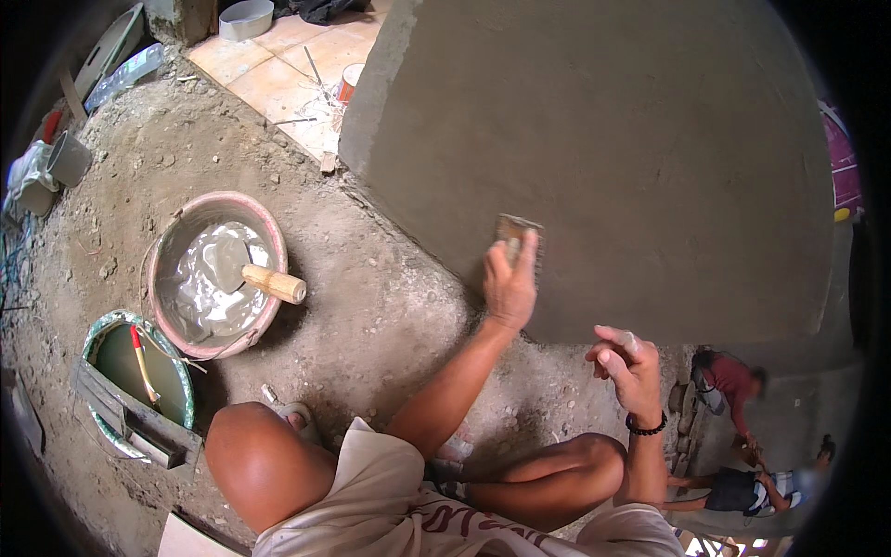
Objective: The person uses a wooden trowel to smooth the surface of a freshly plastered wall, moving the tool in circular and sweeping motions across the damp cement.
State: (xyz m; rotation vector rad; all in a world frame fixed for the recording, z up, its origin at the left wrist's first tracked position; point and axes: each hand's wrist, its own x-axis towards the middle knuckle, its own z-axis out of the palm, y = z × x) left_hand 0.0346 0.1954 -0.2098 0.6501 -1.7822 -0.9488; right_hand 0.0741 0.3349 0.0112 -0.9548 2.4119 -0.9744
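Note:
My left hand [510,290] presses a small brown rectangular block [520,232] against the smooth grey plastered wall [650,167]. The fingers wrap around it, so I cannot tell whether it is a float or a sponge. Lower and to the right, my right hand [633,373] hangs in the air near the wall's bottom edge. Its fingers are loosely bent and apart, with grey smears on them and nothing held. A black beaded bracelet [647,424] circles that wrist.
Left stands a pinkish tub [275,232] of wet grey cement with a wooden-handled tool [274,283] in it. Beside it is a green bucket [190,371] of murky water with a red-tipped stick [144,367]. Two people [733,390] are at lower right. Rubble covers the ground [362,306].

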